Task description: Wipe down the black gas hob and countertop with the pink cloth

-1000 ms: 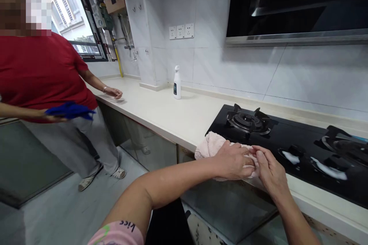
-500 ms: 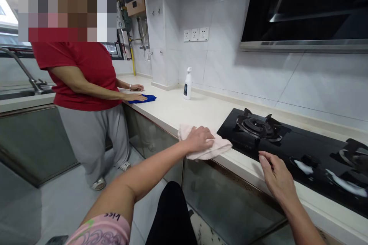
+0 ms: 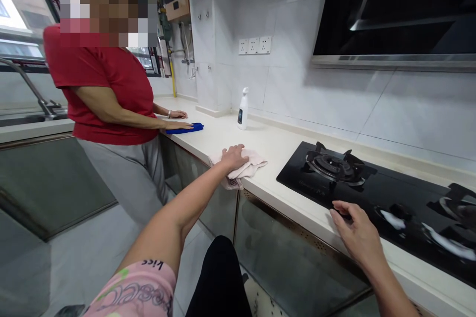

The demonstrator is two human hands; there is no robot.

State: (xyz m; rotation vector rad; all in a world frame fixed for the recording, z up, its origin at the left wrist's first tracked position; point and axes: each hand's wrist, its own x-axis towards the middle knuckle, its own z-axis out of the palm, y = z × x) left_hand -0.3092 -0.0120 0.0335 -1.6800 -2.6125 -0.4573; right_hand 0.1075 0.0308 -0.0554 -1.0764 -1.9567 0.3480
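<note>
My left hand (image 3: 233,157) presses down on a crumpled pale pink cloth (image 3: 248,163) on the cream countertop (image 3: 282,158), with the cloth's edge drooping over the front of the counter. My right hand (image 3: 357,228) holds nothing and rests, fingers slightly curled, at the front edge of a black glass gas hob (image 3: 297,183). White foam streaks (image 3: 393,219) lie on the glass just beyond those fingers. Beside my left hand stands the hob's nearer iron burner (image 3: 332,166), some way off. Another person (image 3: 104,89) in a red shirt has a hand on a blue cloth (image 3: 185,128) farther along the counter.
A white spray bottle (image 3: 243,109) stands against the tiled wall below wall sockets (image 3: 255,45). A black range hood (image 3: 394,15) hangs above the hob. Glass-fronted cabinets (image 3: 286,252) run beneath the counter, and a sink tap (image 3: 29,89) stands at the left.
My hands have parted since the earliest frame. My left hand has carried the pink cloth away from the hob along the counter. The other person's blue cloth now lies on the counter.
</note>
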